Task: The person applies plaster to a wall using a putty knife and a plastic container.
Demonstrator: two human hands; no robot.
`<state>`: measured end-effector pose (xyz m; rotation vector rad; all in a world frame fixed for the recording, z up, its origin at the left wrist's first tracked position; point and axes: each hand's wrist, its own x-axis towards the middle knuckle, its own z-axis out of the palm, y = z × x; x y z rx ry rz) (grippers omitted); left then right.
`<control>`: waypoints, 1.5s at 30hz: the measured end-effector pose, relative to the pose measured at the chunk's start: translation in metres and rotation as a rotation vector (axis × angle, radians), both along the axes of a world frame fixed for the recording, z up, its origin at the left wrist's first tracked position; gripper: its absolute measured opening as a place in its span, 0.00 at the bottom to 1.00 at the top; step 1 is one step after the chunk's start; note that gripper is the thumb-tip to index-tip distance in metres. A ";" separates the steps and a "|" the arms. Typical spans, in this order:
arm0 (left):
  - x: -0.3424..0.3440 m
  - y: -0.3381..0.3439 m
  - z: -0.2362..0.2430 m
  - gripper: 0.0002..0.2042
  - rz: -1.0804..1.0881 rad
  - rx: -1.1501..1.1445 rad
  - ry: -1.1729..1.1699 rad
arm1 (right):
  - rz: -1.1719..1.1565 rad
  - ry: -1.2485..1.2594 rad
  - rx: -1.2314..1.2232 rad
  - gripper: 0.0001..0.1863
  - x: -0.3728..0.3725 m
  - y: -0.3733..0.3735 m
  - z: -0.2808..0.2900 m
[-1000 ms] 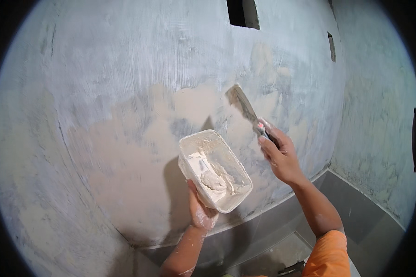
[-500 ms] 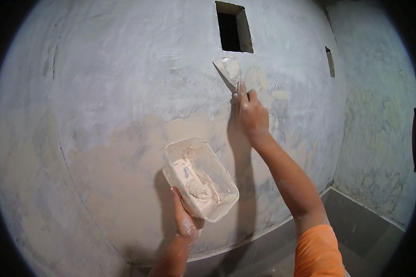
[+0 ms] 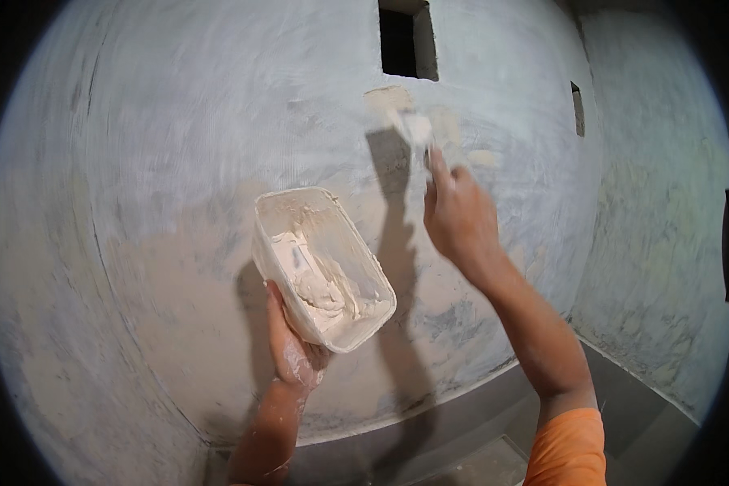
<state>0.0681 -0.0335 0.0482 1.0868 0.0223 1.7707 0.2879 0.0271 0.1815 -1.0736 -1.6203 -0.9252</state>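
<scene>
My left hand (image 3: 296, 344) grips a translucent plastic tub (image 3: 364, 243) from below and its left side, thumb along the outer wall. Inside the tub lies pale, creamy putty (image 3: 320, 292), smeared along the bottom and walls. My right hand (image 3: 464, 215) is closed around a putty knife (image 3: 417, 128), whose blade is blurred by motion and carries some putty. The blade appears held off the wall (image 3: 202, 146), as its shadow falls to the left of it. A fresh putty patch (image 3: 389, 99) shows on the wall just above the blade. White smears cover parts of the left hand.
A rectangular opening (image 3: 409, 40) is cut in the wall above my right hand, and a narrower opening (image 3: 577, 109) sits farther right. The side wall (image 3: 664, 202) meets this wall at a corner. Grey tiling (image 3: 624, 389) runs along the bottom right.
The putty knife has come away from the wall, down and right, leaving a putty patch below the opening. My left hand has raised the tub up and to the left.
</scene>
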 end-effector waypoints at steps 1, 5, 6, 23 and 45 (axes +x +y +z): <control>0.003 -0.002 0.003 0.36 0.005 0.005 0.010 | 0.022 0.011 0.029 0.30 -0.001 -0.001 0.023; 0.006 -0.003 0.003 0.31 -0.082 0.035 -0.083 | 0.025 0.045 0.086 0.30 -0.031 0.020 0.060; 0.008 -0.004 0.004 0.31 -0.072 0.036 -0.090 | 0.035 0.052 0.040 0.29 -0.036 0.031 0.055; 0.009 -0.007 0.009 0.31 0.119 0.056 -0.009 | 0.010 -0.013 -0.096 0.26 0.020 -0.039 0.027; 0.013 -0.014 0.014 0.38 0.257 0.106 0.176 | 0.045 -0.008 0.037 0.20 0.048 -0.012 0.012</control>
